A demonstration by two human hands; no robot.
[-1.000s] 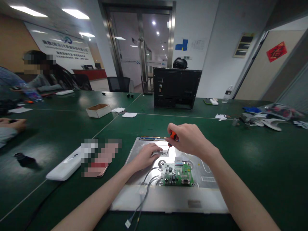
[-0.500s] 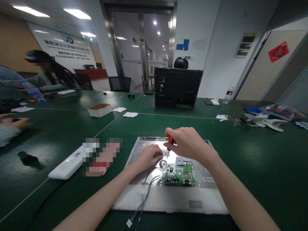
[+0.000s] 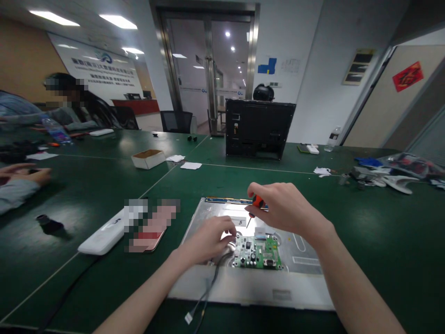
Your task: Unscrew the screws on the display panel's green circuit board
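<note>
Green circuit board (image 3: 257, 253), low centre of the frame, is steadied by the left hand (image 3: 208, 239) pressing beside it, while the right hand (image 3: 285, 208) pinches an orange screwdriver (image 3: 255, 207) tip-down above.

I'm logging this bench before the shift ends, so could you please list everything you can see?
Metal panel: one, silver, flat before the person.
Circuit board: one, green, on the panel.
Cables: several, grey, trailing off the panel's near edge.
Black housing: one, upright, far table.
Cardboard box: one, white, open, left of centre.
White device: one, left of the panel.
Screwdriver: one, orange handle, in the right hand.
Left hand: by the board's left edge.
Right hand: above the panel.
</note>
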